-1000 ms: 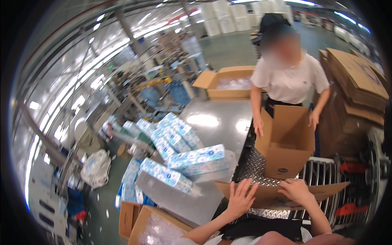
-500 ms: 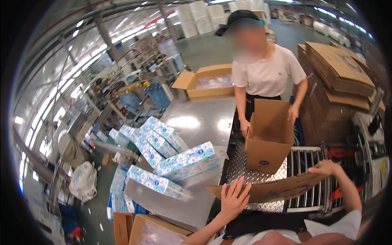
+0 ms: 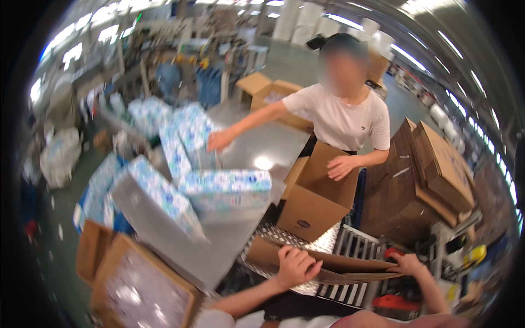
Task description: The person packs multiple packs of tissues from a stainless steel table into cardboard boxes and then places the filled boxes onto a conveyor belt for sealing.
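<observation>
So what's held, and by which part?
A partly opened carton: right hand grips its right end; left hand is at its upper edge, grip unclear.

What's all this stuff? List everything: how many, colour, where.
Collapsed carton: one, brown, lower centre
Upright carton: one, brown, centre
Patterned packs: several, white and blue, mostly on table
Metal table: one, grey, centre
Filled carton: one, brown, lower left
Rear carton: one, brown, upper centre
Flat cartons: many, brown, stacked right
Roller conveyor: one, metallic, lower right
Bag: one, white, left floor
Rolls: several, white, far back
Machinery: uncountable, mixed colours, rear left
Co-worker: one, pale shirt, behind upright carton
Left hand: one, bare, on collapsed carton's edge
Right hand: one, bare, at its right end
</observation>
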Demonstrator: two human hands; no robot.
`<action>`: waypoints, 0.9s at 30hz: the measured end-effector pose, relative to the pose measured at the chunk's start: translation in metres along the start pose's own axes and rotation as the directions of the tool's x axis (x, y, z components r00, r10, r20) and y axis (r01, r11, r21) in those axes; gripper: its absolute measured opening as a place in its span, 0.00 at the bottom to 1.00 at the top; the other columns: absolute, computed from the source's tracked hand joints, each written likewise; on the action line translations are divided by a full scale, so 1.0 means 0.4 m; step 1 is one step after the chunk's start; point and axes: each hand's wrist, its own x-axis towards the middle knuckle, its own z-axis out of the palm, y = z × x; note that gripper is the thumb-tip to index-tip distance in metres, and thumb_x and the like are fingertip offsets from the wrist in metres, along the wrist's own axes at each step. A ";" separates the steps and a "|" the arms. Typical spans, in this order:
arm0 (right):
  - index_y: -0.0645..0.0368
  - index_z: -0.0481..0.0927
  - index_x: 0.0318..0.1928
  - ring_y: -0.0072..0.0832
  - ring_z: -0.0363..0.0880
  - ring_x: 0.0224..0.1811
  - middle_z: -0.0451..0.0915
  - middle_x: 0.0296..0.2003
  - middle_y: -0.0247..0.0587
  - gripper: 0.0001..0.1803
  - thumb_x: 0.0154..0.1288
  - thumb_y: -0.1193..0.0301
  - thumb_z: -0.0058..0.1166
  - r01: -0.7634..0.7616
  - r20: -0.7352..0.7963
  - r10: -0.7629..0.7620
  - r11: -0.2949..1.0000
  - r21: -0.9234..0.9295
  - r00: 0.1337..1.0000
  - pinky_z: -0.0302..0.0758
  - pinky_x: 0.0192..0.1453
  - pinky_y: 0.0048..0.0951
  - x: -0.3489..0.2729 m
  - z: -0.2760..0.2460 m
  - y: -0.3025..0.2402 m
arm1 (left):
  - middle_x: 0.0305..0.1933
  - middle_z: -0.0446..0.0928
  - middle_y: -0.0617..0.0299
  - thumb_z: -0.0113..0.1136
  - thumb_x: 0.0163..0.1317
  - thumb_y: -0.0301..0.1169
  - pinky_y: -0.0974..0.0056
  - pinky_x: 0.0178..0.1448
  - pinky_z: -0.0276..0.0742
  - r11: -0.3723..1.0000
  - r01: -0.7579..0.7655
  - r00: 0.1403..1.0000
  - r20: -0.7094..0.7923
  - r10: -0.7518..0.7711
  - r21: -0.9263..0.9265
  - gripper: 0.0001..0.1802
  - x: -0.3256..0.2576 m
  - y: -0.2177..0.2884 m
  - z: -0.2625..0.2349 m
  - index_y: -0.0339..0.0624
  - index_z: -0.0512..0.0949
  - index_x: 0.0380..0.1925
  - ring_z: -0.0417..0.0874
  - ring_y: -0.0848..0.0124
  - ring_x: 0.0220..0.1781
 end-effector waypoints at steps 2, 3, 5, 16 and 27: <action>0.57 0.79 0.38 0.51 0.77 0.32 0.77 0.25 0.59 0.31 0.54 0.40 0.46 -0.155 0.046 0.151 0.981 0.120 0.988 0.73 0.38 0.45 -0.070 0.065 0.072 | 0.17 0.64 0.70 0.64 0.46 0.32 0.62 0.41 0.55 0.995 -0.046 0.998 -0.049 0.042 -0.091 0.13 0.040 0.028 0.032 0.49 0.68 0.13 0.66 0.71 0.24; 0.61 0.81 0.33 0.53 0.77 0.33 0.76 0.24 0.61 0.33 0.55 0.40 0.45 -0.249 0.097 0.236 0.956 0.154 0.967 0.73 0.40 0.45 -0.109 0.084 0.123 | 0.17 0.64 0.70 0.64 0.46 0.31 0.62 0.40 0.55 0.981 -0.062 0.998 -0.043 0.055 -0.183 0.15 0.058 0.055 0.058 0.49 0.67 0.11 0.66 0.72 0.22; 0.66 0.81 0.24 0.53 0.76 0.33 0.76 0.24 0.62 0.35 0.56 0.41 0.45 -0.332 0.045 0.329 0.930 0.157 0.943 0.72 0.40 0.46 -0.145 0.109 0.135 | 0.14 0.62 0.69 0.65 0.46 0.30 0.66 0.38 0.55 0.931 -0.087 0.996 -0.040 0.078 -0.354 0.20 0.107 0.066 0.071 0.49 0.63 0.07 0.64 0.73 0.20; 0.67 0.52 0.61 0.47 0.74 0.47 0.75 0.37 0.61 0.35 0.62 0.56 0.45 -0.366 0.329 0.172 0.577 0.730 0.928 0.68 0.53 0.37 -0.033 -0.064 -0.318 | 0.11 0.71 0.59 0.55 0.53 0.42 0.61 0.44 0.58 0.818 -0.194 0.485 0.672 0.560 -0.541 0.22 0.023 -0.064 0.286 0.43 0.74 0.06 0.67 0.58 0.19; 0.63 0.73 0.49 0.49 0.68 0.46 0.69 0.43 0.56 0.29 0.63 0.48 0.42 0.417 -0.186 -0.408 0.606 0.677 0.894 0.66 0.52 0.38 0.054 0.020 -0.399 | 0.20 0.71 0.56 0.56 0.47 0.36 0.56 0.39 0.64 0.582 -0.366 0.441 0.415 0.796 -0.727 0.11 0.063 -0.193 0.309 0.42 0.73 0.15 0.73 0.59 0.29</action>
